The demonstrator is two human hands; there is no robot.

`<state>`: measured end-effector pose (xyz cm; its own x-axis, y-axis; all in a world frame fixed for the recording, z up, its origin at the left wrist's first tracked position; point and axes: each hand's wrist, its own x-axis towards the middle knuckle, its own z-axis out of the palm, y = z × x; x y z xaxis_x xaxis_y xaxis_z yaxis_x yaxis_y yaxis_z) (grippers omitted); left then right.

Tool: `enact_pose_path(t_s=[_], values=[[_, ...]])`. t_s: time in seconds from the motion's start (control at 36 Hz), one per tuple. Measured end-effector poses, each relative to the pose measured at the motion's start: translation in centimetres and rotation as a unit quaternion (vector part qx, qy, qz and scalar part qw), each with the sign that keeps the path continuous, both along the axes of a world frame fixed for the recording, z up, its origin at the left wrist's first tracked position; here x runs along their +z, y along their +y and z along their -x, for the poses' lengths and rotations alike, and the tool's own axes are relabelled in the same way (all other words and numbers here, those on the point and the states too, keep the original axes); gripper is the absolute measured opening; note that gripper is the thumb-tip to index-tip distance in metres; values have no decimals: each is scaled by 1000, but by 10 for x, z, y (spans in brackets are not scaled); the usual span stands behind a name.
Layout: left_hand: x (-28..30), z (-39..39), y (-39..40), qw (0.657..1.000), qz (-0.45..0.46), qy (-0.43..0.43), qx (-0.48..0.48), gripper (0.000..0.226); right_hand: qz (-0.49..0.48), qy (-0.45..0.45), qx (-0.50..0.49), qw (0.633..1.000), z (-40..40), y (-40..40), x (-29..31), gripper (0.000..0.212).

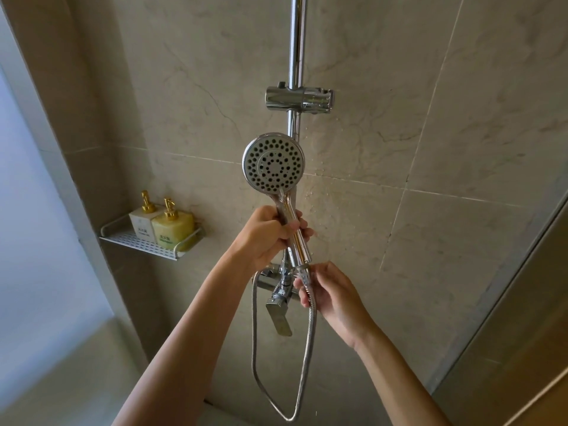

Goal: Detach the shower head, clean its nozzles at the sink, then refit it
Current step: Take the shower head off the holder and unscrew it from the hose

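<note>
A chrome shower head [273, 162] with a round nozzle face points toward me, held off the wall in front of the vertical rail [296, 41]. My left hand [267, 233] grips its handle in a fist. My right hand [325, 290] pinches the hose nut [304, 272] where the metal hose [307, 358] meets the bottom of the handle. The hose hangs in a loop below and runs back up to the mixer tap [281, 290]. The sliding holder [299, 98] on the rail stands empty above the head.
A white perforated shelf [147, 244] on the left wall carries two pump bottles [173, 226] with gold tops. Beige marble tiles with water drops cover the wall. A glass panel edge [507, 272] runs along the right. The tap lever [279, 319] juts out below my hands.
</note>
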<state>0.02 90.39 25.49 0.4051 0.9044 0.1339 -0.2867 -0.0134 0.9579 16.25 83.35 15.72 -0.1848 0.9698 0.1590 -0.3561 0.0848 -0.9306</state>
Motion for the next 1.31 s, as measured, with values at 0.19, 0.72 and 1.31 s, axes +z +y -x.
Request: enact_pose_path(t_s=[0.19, 0.72, 1.31], values=[[-2, -5, -6, 1000, 9, -3, -3, 18, 15, -56, 103, 993, -6, 2, 2, 37], [0, -14, -14, 997, -2, 44, 61, 18, -37, -123, -115, 985, 3, 3, -5, 19], [-6, -1, -19, 992, 14, 29, 121, 23, -59, -222, -198, 953, -3, 5, -11, 21]])
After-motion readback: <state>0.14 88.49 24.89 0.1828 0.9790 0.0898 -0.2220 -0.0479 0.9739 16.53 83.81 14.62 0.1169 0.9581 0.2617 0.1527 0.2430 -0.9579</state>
